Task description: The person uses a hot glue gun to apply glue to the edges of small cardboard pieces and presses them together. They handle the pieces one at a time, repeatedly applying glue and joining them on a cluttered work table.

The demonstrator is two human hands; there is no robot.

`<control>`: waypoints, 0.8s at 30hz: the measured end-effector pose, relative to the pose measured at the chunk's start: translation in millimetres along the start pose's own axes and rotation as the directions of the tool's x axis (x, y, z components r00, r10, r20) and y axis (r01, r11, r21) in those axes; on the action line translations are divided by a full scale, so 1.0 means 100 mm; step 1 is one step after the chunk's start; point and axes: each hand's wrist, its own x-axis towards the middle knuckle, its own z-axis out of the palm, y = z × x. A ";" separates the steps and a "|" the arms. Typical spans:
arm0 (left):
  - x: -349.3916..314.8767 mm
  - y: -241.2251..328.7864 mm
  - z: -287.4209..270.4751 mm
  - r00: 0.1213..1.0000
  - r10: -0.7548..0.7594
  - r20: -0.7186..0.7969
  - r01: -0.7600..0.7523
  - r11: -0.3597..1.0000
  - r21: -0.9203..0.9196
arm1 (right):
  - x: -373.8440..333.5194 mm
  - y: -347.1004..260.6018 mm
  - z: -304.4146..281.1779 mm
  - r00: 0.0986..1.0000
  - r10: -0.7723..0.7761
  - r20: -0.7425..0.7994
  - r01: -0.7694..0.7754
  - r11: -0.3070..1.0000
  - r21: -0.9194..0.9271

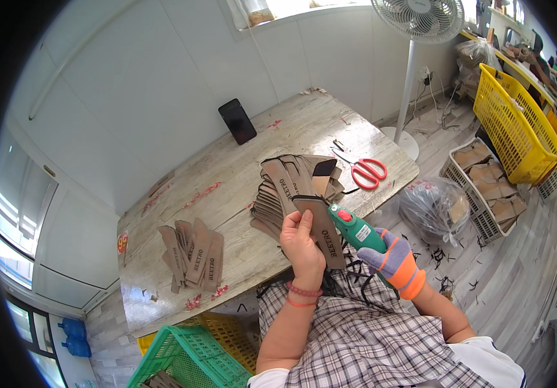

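My bare left hand [303, 242] is closed on a brown fabric piece [330, 242] with dark printing and a dark edge, held up near the table's front edge. My right hand [397, 262], in an orange and purple glove, wraps round a green handheld power tool [360, 233] with a red button. The tool's front end meets the piece's right edge; its tip is hard to make out. Behind my left hand lies a fanned stack of similar brown pieces [269, 204]. A smaller pile of brown pieces [192, 255] rests at the table's left.
Red-handled scissors [369, 174] lie on the wooden table [226, 187], and a black phone [237, 121] leans against the wall. A green crate [184, 352] stands below the front edge. A full plastic bag [435, 210], a fan [411, 77] and a yellow basket [508, 129] are to the right.
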 end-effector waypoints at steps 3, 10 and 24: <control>0.02 0.01 -0.03 0.998 0.051 0.044 -0.051 0.998 0.021 | 0.01 0.04 -0.03 1.000 -0.010 0.012 0.010 1.000 0.004; 0.11 0.17 -0.05 0.987 0.145 0.069 -0.157 0.965 0.210 | -0.01 0.07 -0.09 0.999 -0.004 0.035 0.008 0.995 -0.096; 0.12 0.28 -0.18 0.960 0.099 0.264 -0.217 0.857 0.467 | 0.03 0.09 -0.11 0.996 -0.048 0.075 0.054 0.996 -0.070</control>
